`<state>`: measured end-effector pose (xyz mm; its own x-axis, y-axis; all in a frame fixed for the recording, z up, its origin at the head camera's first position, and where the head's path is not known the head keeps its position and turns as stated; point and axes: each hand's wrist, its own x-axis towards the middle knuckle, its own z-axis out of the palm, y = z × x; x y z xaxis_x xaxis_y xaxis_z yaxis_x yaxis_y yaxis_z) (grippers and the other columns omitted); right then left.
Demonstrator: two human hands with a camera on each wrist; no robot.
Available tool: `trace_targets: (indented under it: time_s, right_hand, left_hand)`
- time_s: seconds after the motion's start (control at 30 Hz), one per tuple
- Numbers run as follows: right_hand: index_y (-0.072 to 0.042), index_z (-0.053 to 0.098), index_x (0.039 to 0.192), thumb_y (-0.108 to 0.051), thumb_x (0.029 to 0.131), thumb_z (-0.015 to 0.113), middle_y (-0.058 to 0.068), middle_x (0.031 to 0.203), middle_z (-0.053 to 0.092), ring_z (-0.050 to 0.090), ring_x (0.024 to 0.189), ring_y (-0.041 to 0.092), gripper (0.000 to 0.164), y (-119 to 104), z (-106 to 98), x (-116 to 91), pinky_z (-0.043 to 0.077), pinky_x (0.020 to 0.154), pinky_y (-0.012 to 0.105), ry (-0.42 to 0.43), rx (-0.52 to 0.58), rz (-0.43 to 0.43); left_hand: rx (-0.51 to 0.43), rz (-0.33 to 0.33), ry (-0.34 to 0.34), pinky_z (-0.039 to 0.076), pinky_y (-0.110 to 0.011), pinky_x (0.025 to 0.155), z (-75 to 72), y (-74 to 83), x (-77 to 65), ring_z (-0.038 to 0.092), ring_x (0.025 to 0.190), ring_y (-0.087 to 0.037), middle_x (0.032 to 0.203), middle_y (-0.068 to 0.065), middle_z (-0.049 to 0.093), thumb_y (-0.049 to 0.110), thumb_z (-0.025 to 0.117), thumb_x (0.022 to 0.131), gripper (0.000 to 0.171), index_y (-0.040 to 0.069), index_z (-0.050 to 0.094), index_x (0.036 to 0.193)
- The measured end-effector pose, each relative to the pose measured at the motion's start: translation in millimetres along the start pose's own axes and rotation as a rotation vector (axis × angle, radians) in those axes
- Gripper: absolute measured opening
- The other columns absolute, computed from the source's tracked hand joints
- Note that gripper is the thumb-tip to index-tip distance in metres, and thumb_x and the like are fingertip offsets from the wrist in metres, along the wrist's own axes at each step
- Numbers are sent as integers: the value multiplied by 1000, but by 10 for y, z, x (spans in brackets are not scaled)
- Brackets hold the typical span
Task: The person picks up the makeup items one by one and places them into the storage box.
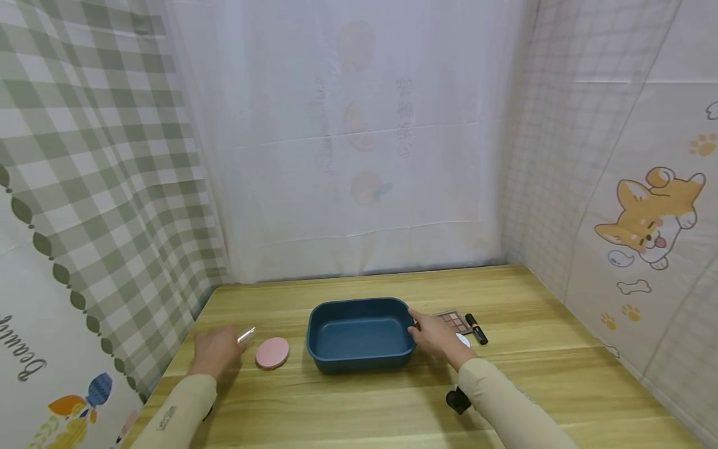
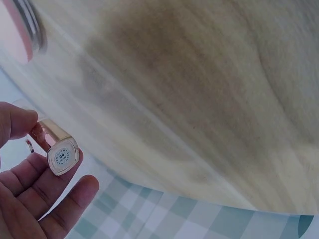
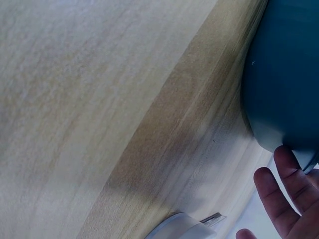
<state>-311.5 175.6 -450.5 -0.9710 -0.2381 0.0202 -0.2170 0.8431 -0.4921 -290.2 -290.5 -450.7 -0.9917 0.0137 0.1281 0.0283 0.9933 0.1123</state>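
Observation:
My left hand [image 1: 215, 350] pinches a lipstick tube with a clear cap [image 1: 246, 335] at the table's left. In the left wrist view the lipstick [image 2: 60, 144] has a rose-gold body and a round "04" label on its squarish base; thumb and fingertips hold it, other fingers stand loose. A dark blue rectangular box [image 1: 361, 366] with no lid stands mid-table. My right hand [image 1: 439, 337] grips its right end at the rim. In the right wrist view the fingertips [image 3: 285, 154] meet the box's outer wall [image 3: 284, 84]; the thumb is hidden.
A round pink compact [image 1: 272, 353] lies between left hand and box. Past the right hand are an eyeshadow palette [image 1: 453, 321], a black tube with a pink band [image 1: 476, 328] and a small white round thing [image 1: 463, 340]. Curtains enclose the table [image 1: 314, 411] on three sides.

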Motion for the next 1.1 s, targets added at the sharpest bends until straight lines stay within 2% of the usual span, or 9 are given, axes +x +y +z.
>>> trace_targets:
  time_s: [0.13,0.33,0.43,0.67,0.83,1.0,1.1]
  right_hand:
    - [0,44,147,-15,100,57,15,115,67,64,101,28,51,5,-6,-11,50,84,48,12,-12,-19]
    - [1,44,147,-14,100,57,17,116,66,64,103,31,51,-3,-18,-8,50,86,50,13,-15,-31]
    - [2,44,147,-13,100,57,18,116,66,64,103,31,51,-5,-14,-10,50,85,50,14,-9,-33]
    - [1,44,147,-14,100,57,18,117,66,64,100,27,51,-23,-19,-22,50,84,48,18,0,-22]
    - [0,44,148,-15,100,56,17,117,66,63,97,25,51,-22,-14,-15,49,83,47,18,4,-21]
    - [-1,44,148,-16,100,57,16,117,66,63,99,25,52,-4,5,-7,49,84,48,20,0,-7]
    - [-1,43,148,-16,100,57,16,117,66,63,100,25,53,0,9,-2,50,84,48,19,-1,-6]
  left_hand:
    - [10,17,30,41,-59,74,-46,13,13,54,62,-25,64,-4,56,24,72,85,26,8,57,72]
    - [12,35,59,40,-54,71,-102,40,60,51,60,-23,62,-2,54,21,70,85,23,8,56,72]
    - [10,50,76,40,-60,76,-140,72,91,51,59,-23,62,-1,53,20,69,85,23,9,55,71]
    - [-4,99,121,39,-61,79,-269,224,175,51,58,-22,61,0,52,19,69,83,22,11,53,69]
    - [0,124,132,36,-70,89,-332,370,259,54,60,-23,62,1,53,16,68,81,19,12,54,68]
    - [18,159,151,43,-59,78,-374,552,333,51,59,-21,61,2,52,16,67,79,18,12,53,68]
    - [41,193,181,43,-52,72,-392,671,360,49,56,-19,58,2,51,16,68,78,20,13,53,66]
